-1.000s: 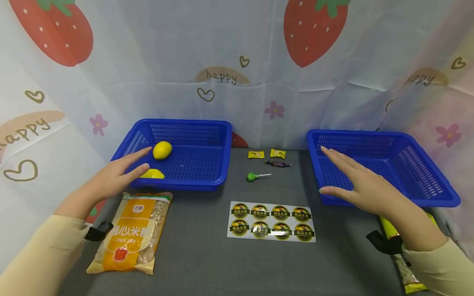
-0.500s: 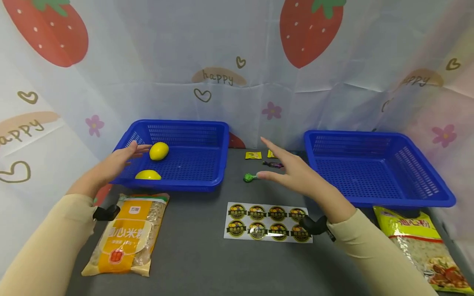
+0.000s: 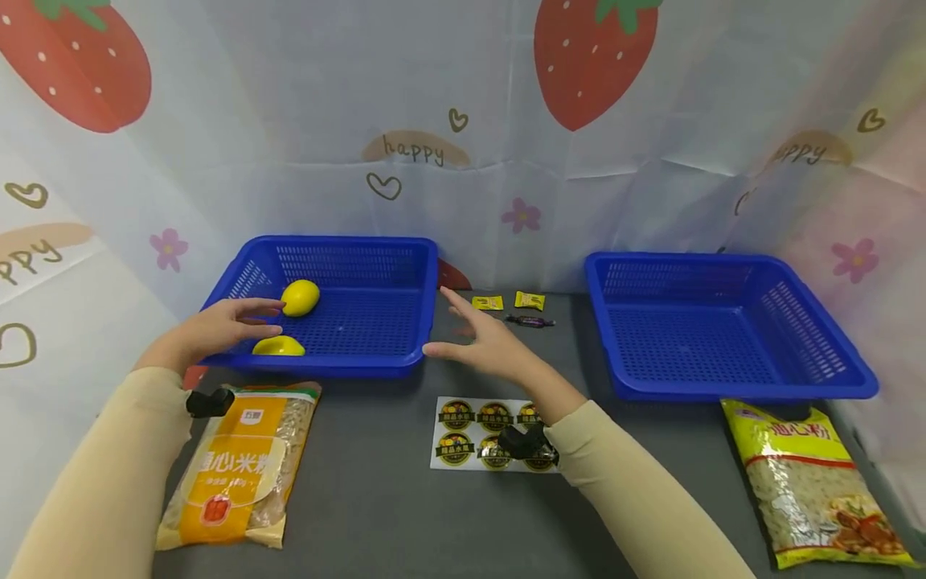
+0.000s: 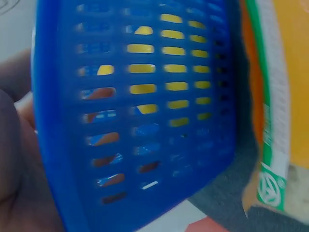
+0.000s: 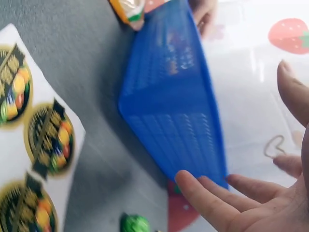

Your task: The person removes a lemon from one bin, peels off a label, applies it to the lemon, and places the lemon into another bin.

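Note:
Both hands frame the left blue basket (image 3: 347, 366), which holds two yellow lemons (image 3: 300, 296) (image 3: 278, 346). My left hand (image 3: 249, 318) reaches over the basket's left rim beside the lemons, fingers extended, holding nothing. In the left wrist view the basket wall (image 4: 145, 121) fills the frame and yellow shows through its holes. My right hand (image 3: 459, 330) hovers open, fingers spread, just off the basket's right wall (image 5: 174, 96); whether it touches is unclear. A green lollipop (image 5: 134, 223) lies under that hand and is hidden in the head view.
An empty second blue basket (image 3: 723, 386) stands at the right. A sticker sheet (image 3: 463, 418) lies under my right forearm. Two yellow sweets (image 3: 487, 302) and a dark one (image 3: 530, 321) lie at the back. Bags of grain lie front left (image 3: 239, 466) and front right (image 3: 817, 482).
My right hand has swept left from the right basket, over the lollipop, to the left basket's right side. My left hand slid a little toward the basket's left rim.

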`<action>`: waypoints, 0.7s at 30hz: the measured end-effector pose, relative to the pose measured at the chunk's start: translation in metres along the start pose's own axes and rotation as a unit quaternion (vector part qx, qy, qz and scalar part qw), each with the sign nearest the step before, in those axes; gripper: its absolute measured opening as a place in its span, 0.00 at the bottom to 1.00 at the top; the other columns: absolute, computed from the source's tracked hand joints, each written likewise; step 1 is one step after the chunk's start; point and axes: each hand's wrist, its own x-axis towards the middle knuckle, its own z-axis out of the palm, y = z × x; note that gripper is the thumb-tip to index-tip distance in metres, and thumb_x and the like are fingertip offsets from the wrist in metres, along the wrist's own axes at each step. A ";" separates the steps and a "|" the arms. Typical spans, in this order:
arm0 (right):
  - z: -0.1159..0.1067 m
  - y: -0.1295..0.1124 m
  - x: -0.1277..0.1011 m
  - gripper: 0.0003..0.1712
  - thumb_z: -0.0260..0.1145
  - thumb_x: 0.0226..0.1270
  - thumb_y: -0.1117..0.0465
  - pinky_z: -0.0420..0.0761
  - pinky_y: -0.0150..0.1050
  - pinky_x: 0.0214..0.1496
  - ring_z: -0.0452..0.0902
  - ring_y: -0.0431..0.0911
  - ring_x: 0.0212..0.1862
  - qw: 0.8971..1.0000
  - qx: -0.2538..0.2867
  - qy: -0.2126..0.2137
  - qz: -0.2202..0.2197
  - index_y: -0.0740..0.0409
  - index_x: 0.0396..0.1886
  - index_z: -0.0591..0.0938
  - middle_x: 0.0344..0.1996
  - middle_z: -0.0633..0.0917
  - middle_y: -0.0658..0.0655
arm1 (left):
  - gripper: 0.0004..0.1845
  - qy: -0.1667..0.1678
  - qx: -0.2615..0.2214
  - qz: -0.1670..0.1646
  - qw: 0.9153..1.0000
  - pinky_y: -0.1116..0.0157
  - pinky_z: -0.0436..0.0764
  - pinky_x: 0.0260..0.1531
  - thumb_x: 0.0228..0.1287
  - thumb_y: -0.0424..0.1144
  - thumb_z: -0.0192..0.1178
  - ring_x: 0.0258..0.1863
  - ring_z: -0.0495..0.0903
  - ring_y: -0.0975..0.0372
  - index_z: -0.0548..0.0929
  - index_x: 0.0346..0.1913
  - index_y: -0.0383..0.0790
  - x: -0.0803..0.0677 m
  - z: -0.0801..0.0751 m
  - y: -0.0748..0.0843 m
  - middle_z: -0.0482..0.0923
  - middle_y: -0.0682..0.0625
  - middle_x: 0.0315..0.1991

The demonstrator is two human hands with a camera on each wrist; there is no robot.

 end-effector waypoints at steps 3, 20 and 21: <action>0.012 0.000 0.006 0.59 0.71 0.61 0.34 0.79 0.58 0.62 0.69 0.60 0.72 1.000 0.012 -0.001 0.010 0.25 0.81 0.43 0.79 0.60 0.57 | 0.43 -0.021 -0.020 -0.010 1.000 0.36 0.67 0.66 0.70 0.58 0.60 0.72 0.59 0.35 0.58 0.79 0.39 0.002 -0.004 -0.001 0.58 0.31 0.76; 0.044 0.011 0.020 0.58 0.69 0.66 0.38 0.79 0.52 0.64 0.75 0.51 0.68 1.000 0.006 -0.003 0.026 0.36 0.83 0.42 0.81 0.54 0.52 | 0.35 -0.129 0.014 -0.063 0.990 0.44 0.73 0.65 0.66 0.41 0.67 0.67 0.62 0.38 0.69 0.75 0.44 0.019 -0.002 -0.003 0.58 0.30 0.75; 0.044 0.012 0.020 0.57 0.68 0.67 0.39 0.78 0.53 0.65 0.75 0.51 0.68 1.000 0.000 -0.003 0.026 0.37 0.83 0.42 0.81 0.54 0.51 | 0.34 -0.126 0.010 -0.067 0.990 0.48 0.76 0.62 0.66 0.42 0.67 0.65 0.65 0.41 0.70 0.74 0.43 0.020 -0.002 -0.003 0.60 0.30 0.74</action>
